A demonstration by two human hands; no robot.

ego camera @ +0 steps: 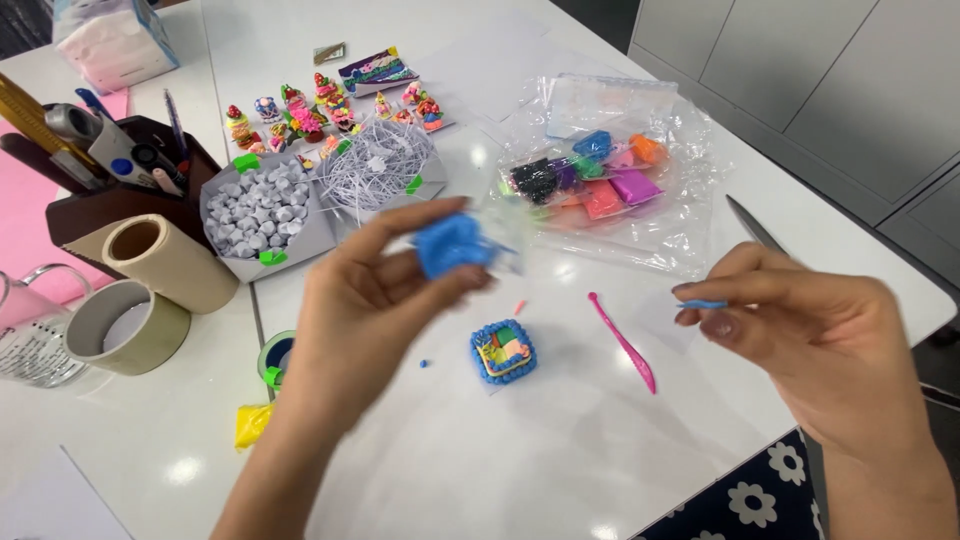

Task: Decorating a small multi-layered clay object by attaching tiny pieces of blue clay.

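My left hand [365, 300] is raised above the white table [520, 460], its fingers pinching a lump of blue clay [452, 244] inside a small clear bag. Off to the right, my right hand [800, 330] pinches a thin blue clay strip [703, 303] between thumb and forefinger. Between the hands, on the table, sits a small square clay cake [503, 351] with a blue border and coloured top. A pink modelling tool [624, 343] lies just right of it.
A clear bag of coloured clay pieces [600, 175] lies behind. Small clay figures [320, 110], a box of folded paper stars [260, 212], a box of shredded paper [375, 165], tape rolls [125, 325], a pen holder [110, 170] and a yellow clay scrap [250, 424] stand left.
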